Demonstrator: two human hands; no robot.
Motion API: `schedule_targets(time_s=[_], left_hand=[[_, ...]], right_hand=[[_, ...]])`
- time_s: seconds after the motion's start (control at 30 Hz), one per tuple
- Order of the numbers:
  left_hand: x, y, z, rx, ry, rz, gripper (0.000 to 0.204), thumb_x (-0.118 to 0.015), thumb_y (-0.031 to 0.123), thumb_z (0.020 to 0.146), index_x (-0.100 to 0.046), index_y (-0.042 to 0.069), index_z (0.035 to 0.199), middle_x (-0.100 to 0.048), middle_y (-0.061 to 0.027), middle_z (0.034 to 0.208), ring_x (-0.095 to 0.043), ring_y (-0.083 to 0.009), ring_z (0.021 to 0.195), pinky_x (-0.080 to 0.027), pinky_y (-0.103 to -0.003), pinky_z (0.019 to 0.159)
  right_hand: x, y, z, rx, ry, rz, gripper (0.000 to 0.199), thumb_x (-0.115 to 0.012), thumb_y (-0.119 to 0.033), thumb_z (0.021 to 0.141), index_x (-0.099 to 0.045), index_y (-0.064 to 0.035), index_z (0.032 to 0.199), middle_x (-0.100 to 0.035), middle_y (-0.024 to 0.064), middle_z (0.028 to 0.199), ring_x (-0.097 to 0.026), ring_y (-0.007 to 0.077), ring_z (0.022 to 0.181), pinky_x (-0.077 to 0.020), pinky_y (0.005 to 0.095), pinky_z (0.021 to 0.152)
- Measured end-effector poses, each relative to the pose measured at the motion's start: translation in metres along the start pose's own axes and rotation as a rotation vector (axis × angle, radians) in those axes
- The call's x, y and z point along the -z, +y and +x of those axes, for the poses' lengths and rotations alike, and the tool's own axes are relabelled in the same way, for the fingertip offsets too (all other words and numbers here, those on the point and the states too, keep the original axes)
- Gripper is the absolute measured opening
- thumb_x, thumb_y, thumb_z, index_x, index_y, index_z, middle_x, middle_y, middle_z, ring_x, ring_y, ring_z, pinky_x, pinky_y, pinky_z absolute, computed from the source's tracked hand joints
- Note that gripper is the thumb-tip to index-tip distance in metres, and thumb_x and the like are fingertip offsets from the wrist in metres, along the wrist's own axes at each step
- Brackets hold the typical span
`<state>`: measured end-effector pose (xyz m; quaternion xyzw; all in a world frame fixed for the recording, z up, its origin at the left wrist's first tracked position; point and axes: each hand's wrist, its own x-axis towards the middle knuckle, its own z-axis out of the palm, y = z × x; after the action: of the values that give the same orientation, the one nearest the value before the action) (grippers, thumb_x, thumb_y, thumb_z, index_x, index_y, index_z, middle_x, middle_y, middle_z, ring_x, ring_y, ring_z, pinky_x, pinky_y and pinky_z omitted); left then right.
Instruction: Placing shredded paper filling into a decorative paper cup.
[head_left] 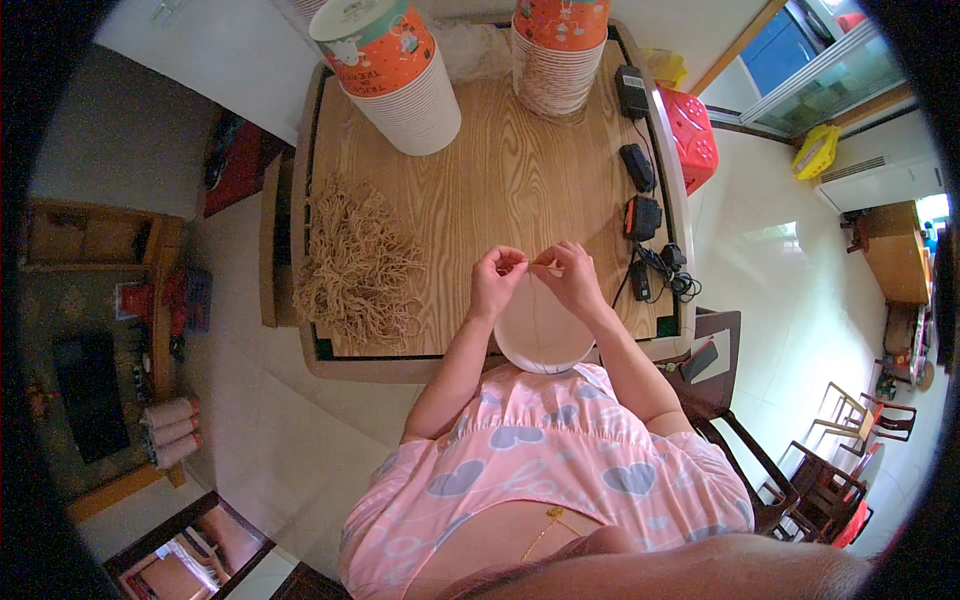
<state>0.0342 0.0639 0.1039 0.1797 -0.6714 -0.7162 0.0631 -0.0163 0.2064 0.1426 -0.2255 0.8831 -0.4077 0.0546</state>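
Observation:
My left hand (497, 279) and my right hand (566, 272) meet over a white paper bucket (543, 342) that rests at the near edge of the wooden table (500, 180). Both pinch a thin tan string (537, 266) stretched between the fingertips, and one strand hangs down into the bucket. A loose heap of the same tan strings (355, 265) lies on the table to the left of my hands.
Two tall stacks of paper buckets, one at the far left (395, 75) and one at the far middle (558, 55), stand at the table's back. Black chargers and cables (645, 220) line the right edge. A red plastic stool (692, 135) and dark wooden chairs (800, 480) stand to the right.

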Motion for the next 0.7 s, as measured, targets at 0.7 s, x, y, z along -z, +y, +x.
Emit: schedule_targets(time_s=[0.7], left_hand=[[0.0056,0.0032,0.0004,0.147,-0.104,-0.262,0.013,-0.06,-0.001,0.075,-0.055,0.005,0.086,-0.057,0.0012,0.079,-0.054,-0.0057,0.071,-0.047,-0.02,0.066]], right_hand=[[-0.001,0.0007,-0.0003,-0.027,-0.013,0.145,0.012,-0.066,-0.018,0.069,-0.06,-0.0086,0.072,-0.057,0.0079,0.074,-0.055,0.026,0.072,-0.0444,0.0375,0.062]])
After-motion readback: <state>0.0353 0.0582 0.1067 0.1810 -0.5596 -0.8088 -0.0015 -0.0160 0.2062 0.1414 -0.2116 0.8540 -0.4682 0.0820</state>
